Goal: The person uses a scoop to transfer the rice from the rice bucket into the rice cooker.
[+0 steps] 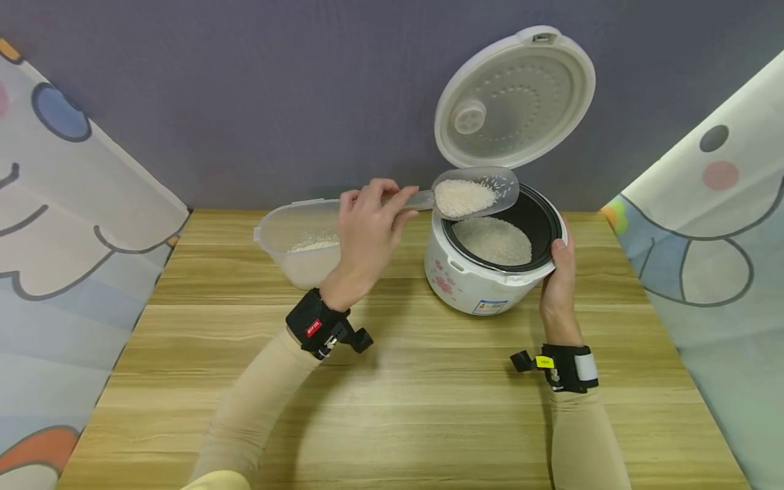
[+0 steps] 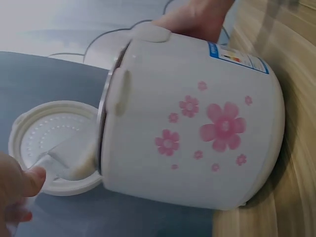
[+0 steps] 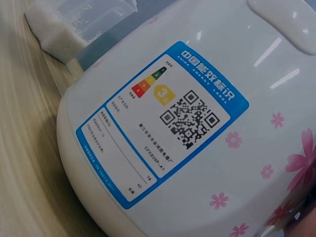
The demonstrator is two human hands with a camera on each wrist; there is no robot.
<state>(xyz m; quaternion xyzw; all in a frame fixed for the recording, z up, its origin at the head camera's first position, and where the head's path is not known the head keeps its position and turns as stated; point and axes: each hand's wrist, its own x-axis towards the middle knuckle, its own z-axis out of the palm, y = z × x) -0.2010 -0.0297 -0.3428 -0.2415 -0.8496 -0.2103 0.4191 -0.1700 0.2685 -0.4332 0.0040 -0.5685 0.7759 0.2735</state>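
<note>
My left hand (image 1: 370,231) pinches the handle of a clear plastic scoop (image 1: 510,185). White rice (image 1: 462,197) fills much of the scoop, which is over the left part of a rice cooker's mouth. Pink flowers decorate the white rice cooker (image 1: 453,282), and more rice (image 1: 496,241) lies in its dark inner pot (image 1: 542,211). My right hand (image 1: 560,286) holds the cooker's right side, thumb at the rim and the other fingers mostly hidden behind it. In the left wrist view, the scoop (image 2: 74,153) overlaps the raised lid (image 2: 37,133).
A translucent container (image 1: 282,224) with rice in it stands left of the cooker, partly behind my left hand. The cooker's lid (image 1: 508,102) stands open against the grey backdrop (image 1: 275,102). Everything sits on a wood-grain table (image 1: 416,408), with cartoon-printed cloth (image 1: 716,224) along both sides.
</note>
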